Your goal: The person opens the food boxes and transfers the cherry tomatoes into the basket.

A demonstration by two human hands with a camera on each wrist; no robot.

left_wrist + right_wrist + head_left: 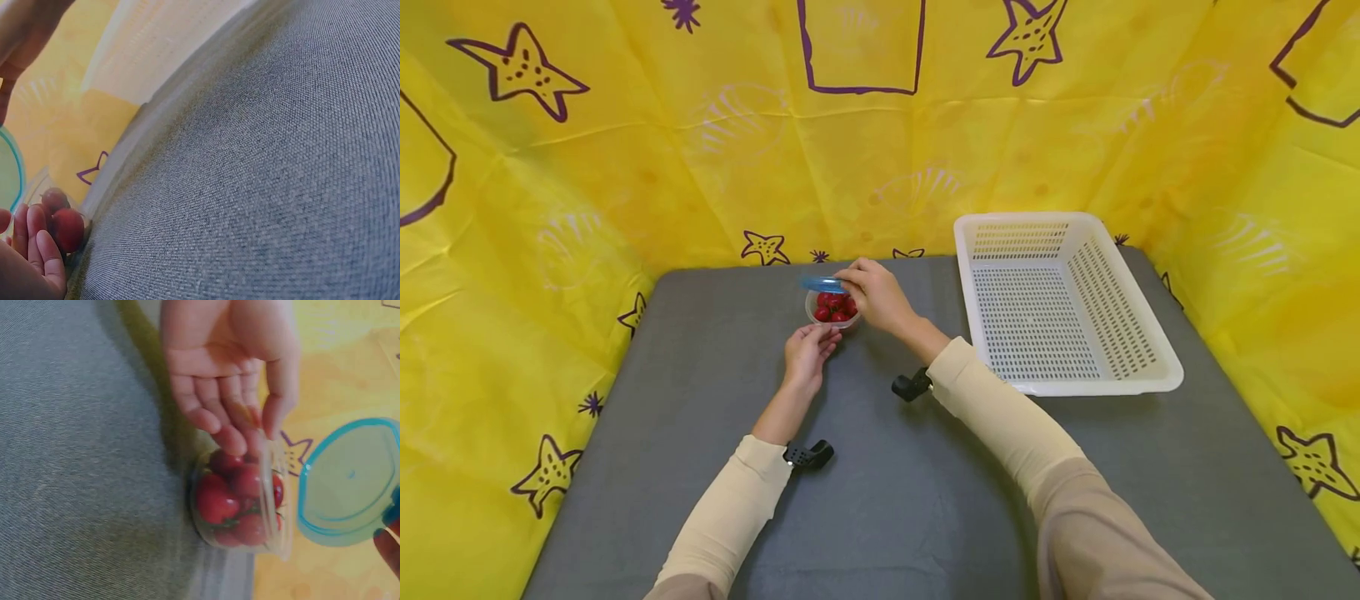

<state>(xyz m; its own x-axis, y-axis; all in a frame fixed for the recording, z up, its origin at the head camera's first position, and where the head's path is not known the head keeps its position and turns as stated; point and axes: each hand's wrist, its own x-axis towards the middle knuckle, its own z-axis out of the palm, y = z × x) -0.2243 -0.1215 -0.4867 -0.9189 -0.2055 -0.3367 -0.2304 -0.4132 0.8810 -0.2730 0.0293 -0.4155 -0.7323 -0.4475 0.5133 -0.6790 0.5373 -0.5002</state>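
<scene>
A clear round plastic container (812,312) holding several red cherry tomatoes (219,499) with bits of green stem stands near the table's far edge. My left hand (806,357) pinches the container's near rim between thumb and fingers, its other fingers lying along the side. Above the container, my right hand (882,297) holds a translucent blue lid (822,284) by its edge, tilted and apart from the rim. In the right wrist view the lid (350,481) shows its round blue border, with only the fingertips (389,550) of the right hand in sight.
A white perforated plastic basket (1037,388) stands to the right of the container, with bare slats inside. The grey cloth-covered table (880,500) meets a yellow patterned curtain (880,150) at the back and sides.
</scene>
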